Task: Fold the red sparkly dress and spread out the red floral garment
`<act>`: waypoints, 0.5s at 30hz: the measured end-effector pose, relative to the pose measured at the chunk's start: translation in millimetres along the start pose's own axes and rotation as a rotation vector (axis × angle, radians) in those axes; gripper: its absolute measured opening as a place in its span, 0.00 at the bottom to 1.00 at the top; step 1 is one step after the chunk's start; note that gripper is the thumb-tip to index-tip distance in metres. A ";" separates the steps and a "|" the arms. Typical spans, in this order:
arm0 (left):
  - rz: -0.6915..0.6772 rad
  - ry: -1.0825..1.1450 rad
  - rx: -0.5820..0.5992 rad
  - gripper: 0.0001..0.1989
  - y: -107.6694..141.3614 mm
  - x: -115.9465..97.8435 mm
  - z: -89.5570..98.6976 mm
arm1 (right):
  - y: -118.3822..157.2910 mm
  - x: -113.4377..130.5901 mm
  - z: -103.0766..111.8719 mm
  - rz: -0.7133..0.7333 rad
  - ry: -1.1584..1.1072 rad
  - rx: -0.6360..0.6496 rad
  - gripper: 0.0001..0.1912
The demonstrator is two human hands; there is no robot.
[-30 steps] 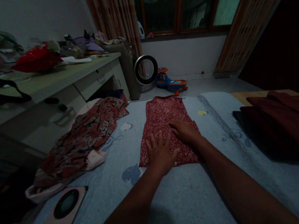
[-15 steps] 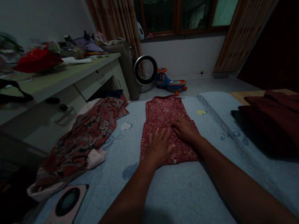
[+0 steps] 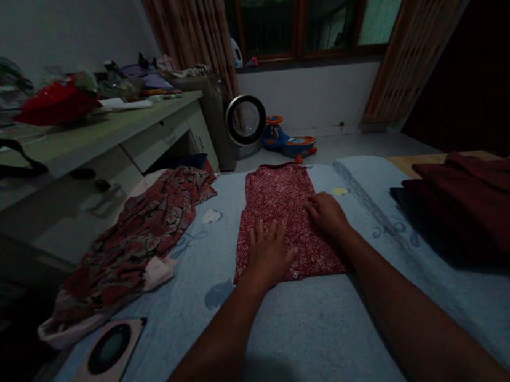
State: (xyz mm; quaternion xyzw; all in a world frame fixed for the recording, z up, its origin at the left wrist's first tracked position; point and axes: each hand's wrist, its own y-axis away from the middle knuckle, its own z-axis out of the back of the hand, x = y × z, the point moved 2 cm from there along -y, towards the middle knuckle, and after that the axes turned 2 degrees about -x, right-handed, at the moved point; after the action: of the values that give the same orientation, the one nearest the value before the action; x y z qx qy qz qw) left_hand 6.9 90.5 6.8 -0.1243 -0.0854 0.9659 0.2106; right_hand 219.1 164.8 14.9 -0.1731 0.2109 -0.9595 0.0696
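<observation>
A red garment (image 3: 278,189) with a fine pale speckle lies folded into a long panel on the bed. Its near edge shows a small light spot, perhaps a button. My left hand (image 3: 269,252) rests flat on the lower left part of the cloth, fingers spread. Over the garment's right edge is my right hand (image 3: 329,214), its fingers curled in and the tips against the fabric. Whether they grip any cloth is hidden.
A crumpled patterned garment (image 3: 148,229) and a phone (image 3: 89,378) lie on the left of the blue bedcover (image 3: 319,332). Folded dark red clothes (image 3: 484,206) are stacked at right. Beyond stand a cluttered desk (image 3: 104,138), an open round washer door (image 3: 246,120) and a ride-on toy (image 3: 286,140).
My right hand has slid right and slightly away across the garment, from near its middle to its right edge. My left hand stays on the cloth. The view has shifted a little.
</observation>
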 end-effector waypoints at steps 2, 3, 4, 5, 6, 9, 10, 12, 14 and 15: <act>-0.020 -0.010 -0.026 0.32 -1.1 -2.5 2.1 | -0.8 -21.0 6.5 -0.175 0.056 -0.091 0.13; -0.051 -0.008 -0.037 0.30 -1.5 -4.7 3.4 | -0.5 -30.3 8.3 -0.254 0.059 -0.097 0.13; -0.094 0.001 -0.046 0.27 -1.8 -7.2 4.6 | 0.0 -38.3 9.0 -0.325 0.045 -0.077 0.14; -0.144 0.016 -0.050 0.25 -1.9 -10.0 5.5 | 0.7 -44.5 8.8 -0.383 0.015 -0.041 0.14; -0.193 0.034 -0.046 0.24 -1.7 -12.7 5.8 | 1.3 -49.0 7.8 -0.426 -0.023 0.001 0.14; -0.272 0.089 0.002 0.25 -0.1 -18.0 3.1 | 2.4 -53.2 3.7 -0.462 -0.143 0.082 0.12; -0.272 0.101 0.025 0.27 0.6 -18.6 1.4 | 2.4 -52.8 2.6 -0.454 -0.179 0.083 0.11; -0.251 0.112 0.056 0.29 1.8 -18.9 -1.7 | 2.5 -51.1 0.7 -0.431 -0.253 0.060 0.11; -0.226 0.114 0.065 0.30 2.7 -18.8 -3.5 | 2.5 -49.4 -0.5 -0.399 -0.313 0.005 0.10; -0.217 0.114 0.065 0.30 3.0 -18.9 -3.8 | 2.6 -48.7 -0.9 -0.384 -0.327 -0.029 0.10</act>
State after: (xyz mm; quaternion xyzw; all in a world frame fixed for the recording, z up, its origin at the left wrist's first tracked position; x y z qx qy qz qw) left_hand 23.4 80.2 6.4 -0.1621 -0.0552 0.9311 0.3222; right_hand 264.3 172.8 -1.7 -0.3641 0.1740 -0.9112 -0.0833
